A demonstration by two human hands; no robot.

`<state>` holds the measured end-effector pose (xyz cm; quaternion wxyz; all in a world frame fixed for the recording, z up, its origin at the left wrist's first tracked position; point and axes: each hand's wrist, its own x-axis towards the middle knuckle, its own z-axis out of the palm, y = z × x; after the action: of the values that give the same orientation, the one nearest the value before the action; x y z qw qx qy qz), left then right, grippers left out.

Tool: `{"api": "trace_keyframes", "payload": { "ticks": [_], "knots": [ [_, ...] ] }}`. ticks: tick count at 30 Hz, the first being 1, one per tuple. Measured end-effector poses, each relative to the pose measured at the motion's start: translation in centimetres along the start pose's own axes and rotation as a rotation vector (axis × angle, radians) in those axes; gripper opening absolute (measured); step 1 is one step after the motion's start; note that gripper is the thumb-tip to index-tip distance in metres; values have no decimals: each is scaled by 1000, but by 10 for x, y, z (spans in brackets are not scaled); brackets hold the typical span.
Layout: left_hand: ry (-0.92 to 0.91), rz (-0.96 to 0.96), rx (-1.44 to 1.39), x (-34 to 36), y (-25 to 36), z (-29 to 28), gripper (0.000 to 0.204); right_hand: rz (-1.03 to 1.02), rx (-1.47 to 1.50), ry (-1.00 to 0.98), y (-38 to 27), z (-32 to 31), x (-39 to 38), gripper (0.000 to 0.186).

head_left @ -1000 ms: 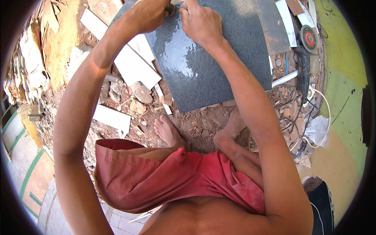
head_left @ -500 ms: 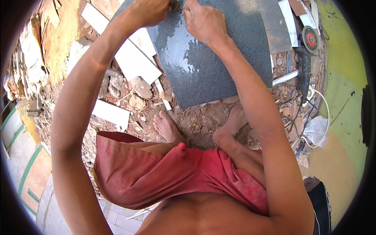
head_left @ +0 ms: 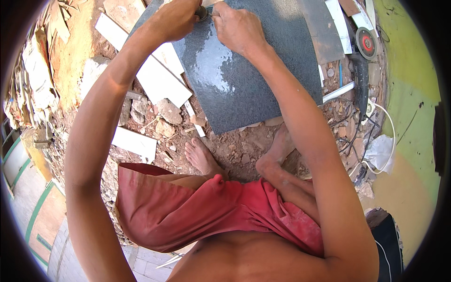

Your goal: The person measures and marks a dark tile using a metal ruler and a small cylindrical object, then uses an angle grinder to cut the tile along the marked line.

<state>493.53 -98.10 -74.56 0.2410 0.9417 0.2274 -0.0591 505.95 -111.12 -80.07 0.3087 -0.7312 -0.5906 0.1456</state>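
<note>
A dark grey speckled slab (head_left: 244, 94) with a wet, shiny patch lies in front of me. At its upper part my left hand (head_left: 176, 21) is closed around a small round metal piece (head_left: 202, 13), only partly visible. Just right of it, my right hand (head_left: 239, 30) is closed, knuckles up, fingertips beside the metal piece; what they grip is too hidden to name.
An angle grinder (head_left: 361, 82) with a red-centred disc and tangled cords (head_left: 357, 145) lies at the right, beside a green-yellow surface (head_left: 404, 84). White tile offcuts (head_left: 159, 80), rubble (head_left: 169, 110) and boards surround the slab. My bare feet (head_left: 202, 155) rest on rubbly dirt.
Both hands stay at the slab's upper part in the same grip, shifting only slightly in the picture along with the slab and surroundings.
</note>
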Motion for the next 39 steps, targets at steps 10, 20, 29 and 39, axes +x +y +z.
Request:
{"api": "trace_keyframes", "payload": {
  "ticks": [10, 20, 29, 39],
  "knots": [
    [13, 13, 2, 5, -8, -4, 14, 103, 4, 16, -6, 12, -1, 14],
    [-37, 96, 63, 6, -24, -7, 24, 146, 34, 9, -36, 24, -4, 19],
    [-41, 71, 193, 1, 15, -16, 22, 167, -84, 5, -26, 32, -7, 20],
    [-13, 48, 157, 8, -16, 8, 16, 155, -88, 24, -7, 15, -14, 15]
  ]
}}
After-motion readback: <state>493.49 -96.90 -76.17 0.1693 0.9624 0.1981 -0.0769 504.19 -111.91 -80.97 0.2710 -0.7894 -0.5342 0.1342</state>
